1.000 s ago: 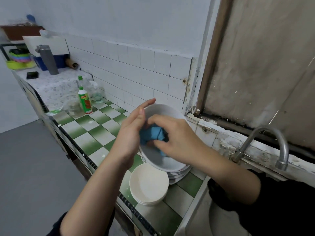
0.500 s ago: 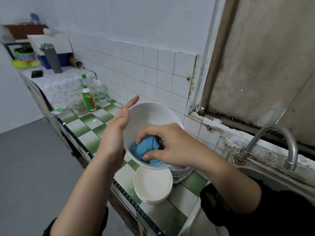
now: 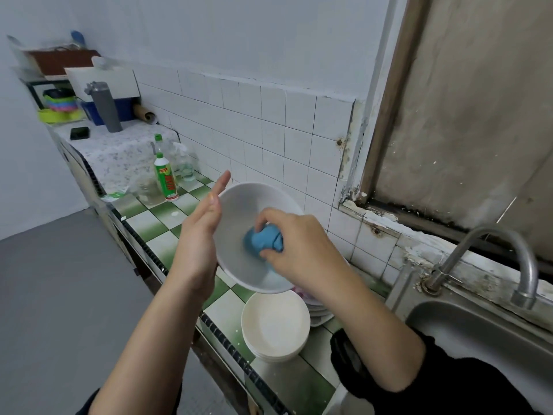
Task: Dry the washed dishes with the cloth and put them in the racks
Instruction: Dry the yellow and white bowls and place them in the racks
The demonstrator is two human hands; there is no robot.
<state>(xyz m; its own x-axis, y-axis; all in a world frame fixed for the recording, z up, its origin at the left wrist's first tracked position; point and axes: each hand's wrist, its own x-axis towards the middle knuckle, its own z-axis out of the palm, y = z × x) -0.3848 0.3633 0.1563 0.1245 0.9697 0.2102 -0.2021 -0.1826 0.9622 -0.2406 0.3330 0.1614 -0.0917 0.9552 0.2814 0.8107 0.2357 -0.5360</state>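
Head view: the left hand [image 3: 196, 238], fingers straight, braces the white bowl [image 3: 239, 214] at its 9 o'clock edge, holding it tilted above the tiled counter [image 3: 149, 224]. The right hand [image 3: 302, 247] is curled round the blue cloth [image 3: 264, 239], pressing it inside the bowl. A stack of plates [image 3: 275, 324] sits at the bowl's 6 o'clock.

One head-worn wide-angle view looks forward and down, close over the counter [image 3: 155, 223], which runs from lower right toward upper left of the frame. The bowl [image 3: 239, 223] sits near mid-frame, close to the lens; the sink [image 3: 466, 327] fills the lower right.
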